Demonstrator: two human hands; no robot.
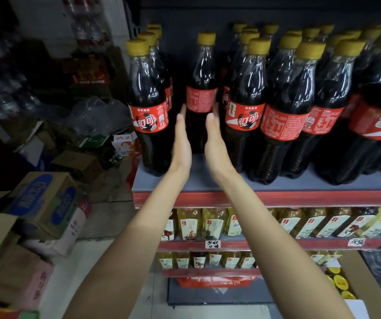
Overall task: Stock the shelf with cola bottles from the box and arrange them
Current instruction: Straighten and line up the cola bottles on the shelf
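Head view: one cola bottle (201, 88) stands upright and alone, set back in a gap on the top shelf (208, 184), its red label turned so the fine print faces out rather than the logo. Left hand (181, 141) and right hand (216, 139) flank this bottle, palms facing each other, fingers straight and together. The fingertips reach its sides at label height; whether they press the plastic or stand just off it cannot be told. Neither hand is wrapped round anything.

Just left of the lone bottle runs a file of yellow-capped cola bottles (149, 107) at the shelf's left end. Just right of it stands a denser block of cola bottles (246, 111), several leaning in this wide-angle view.

Risks, as judged:
- With flat palms there is no secure grip. A push deeper or a turn of the label could tip the bottle backward or sideways.
- The gap is narrow. A wrist or forearm brushing a neighbour could topple the front bottle of either group, and the left file stands at the shelf's end, with stacked cartons (44, 203) and floor below.
- Withdrawing the hands carelessly could drag a front bottle off the edge.

Below the lone bottle, lower shelves carry yellow tea bottles (212, 223); an open cardboard box (360, 284) showing yellow caps sits at lower right.
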